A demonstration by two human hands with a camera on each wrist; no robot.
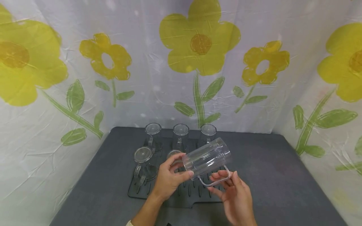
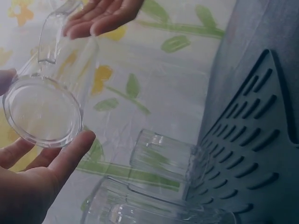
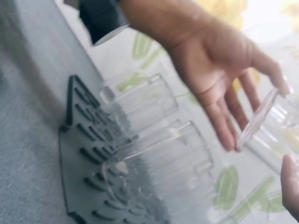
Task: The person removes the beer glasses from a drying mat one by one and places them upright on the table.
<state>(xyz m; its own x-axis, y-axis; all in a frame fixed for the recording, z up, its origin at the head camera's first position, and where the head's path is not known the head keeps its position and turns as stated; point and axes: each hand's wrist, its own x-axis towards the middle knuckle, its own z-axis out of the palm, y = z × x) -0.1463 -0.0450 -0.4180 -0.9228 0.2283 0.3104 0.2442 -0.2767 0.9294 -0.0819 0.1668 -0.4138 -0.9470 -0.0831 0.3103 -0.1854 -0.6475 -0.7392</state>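
A clear mug (image 1: 207, 157) is held in the air, tilted, with its base toward my left hand (image 1: 169, 179) and its handle (image 1: 216, 182) hanging below. My left thumb and fingers grip the mug around its base; the left wrist view shows the round base (image 2: 44, 112) between them. My right hand (image 1: 236, 194) is at the handle, palm up, its fingers fairly straight and partly seen through the loop. In the left wrist view the right fingers (image 2: 105, 18) lie extended beside the handle.
Several clear mugs stand upside down on a dark ridged drying mat (image 1: 189, 191), among them a left mug (image 1: 144, 161) and a back middle mug (image 1: 181, 135). The mat lies on a grey table (image 1: 282, 179). A flower-printed curtain (image 1: 150, 62) encloses the back and sides.
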